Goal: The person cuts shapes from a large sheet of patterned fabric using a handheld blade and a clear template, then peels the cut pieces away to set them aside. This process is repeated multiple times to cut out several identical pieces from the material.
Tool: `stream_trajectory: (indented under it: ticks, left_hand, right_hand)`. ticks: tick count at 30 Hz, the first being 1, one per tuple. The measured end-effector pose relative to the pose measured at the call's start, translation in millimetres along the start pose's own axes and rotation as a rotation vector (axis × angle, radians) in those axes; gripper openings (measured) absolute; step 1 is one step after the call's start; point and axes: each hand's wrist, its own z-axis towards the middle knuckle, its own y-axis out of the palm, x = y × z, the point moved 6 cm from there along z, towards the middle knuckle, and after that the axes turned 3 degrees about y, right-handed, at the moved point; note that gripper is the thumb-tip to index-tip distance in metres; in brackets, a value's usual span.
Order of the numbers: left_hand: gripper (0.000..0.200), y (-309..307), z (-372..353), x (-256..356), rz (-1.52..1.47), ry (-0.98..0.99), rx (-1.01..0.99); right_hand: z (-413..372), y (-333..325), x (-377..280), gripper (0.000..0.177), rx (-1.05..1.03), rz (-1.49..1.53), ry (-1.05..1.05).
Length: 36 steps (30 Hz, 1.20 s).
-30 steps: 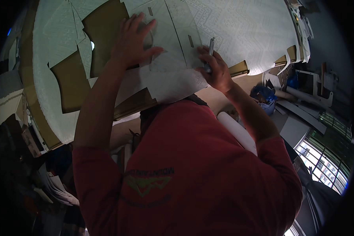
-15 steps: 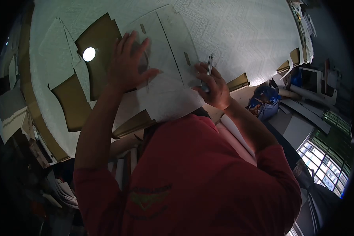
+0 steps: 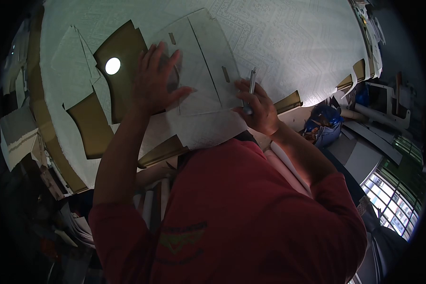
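Fingers of the left hand (image 3: 157,80) are lying spread and flat on a pale cardboard template (image 3: 201,71), pressing it onto the worktop (image 3: 45,137); that grip is closing on nothing, only bearing down. The right hand (image 3: 259,110) is resting at the template's right edge, its grip pinching a pen (image 3: 252,81) between thumb and fingers, with the pen's lower end hidden by the fingers. The template is lying on a white embossed sheet (image 3: 298,42) that is covering most of the worktop, and it is sitting between the two hands, just ahead of the person's red shirt (image 3: 251,213). Brown cut-out gaps (image 3: 92,125) are showing in the sheet left of the left hand, one carrying a bright round spot (image 3: 112,66). A blue bag (image 3: 324,124) is sitting low beyond the right forearm, near a white roll (image 3: 288,163)
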Motion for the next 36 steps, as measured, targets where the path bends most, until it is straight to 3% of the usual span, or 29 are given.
stream_trajectory:
  ticks: [27,36]
  left_hand:
    - [0.096,3.7,2.1,1.7,0.049,0.028,-0.075]
    - [0.092,1.2,1.1,3.3,0.047,0.062,-0.015]
  right_hand:
    - [-2.4,-1.9,5.9,0.047,0.026,0.088,0.019]
    - [-4.6,0.5,5.6,0.048,-0.001,0.06,0.035]
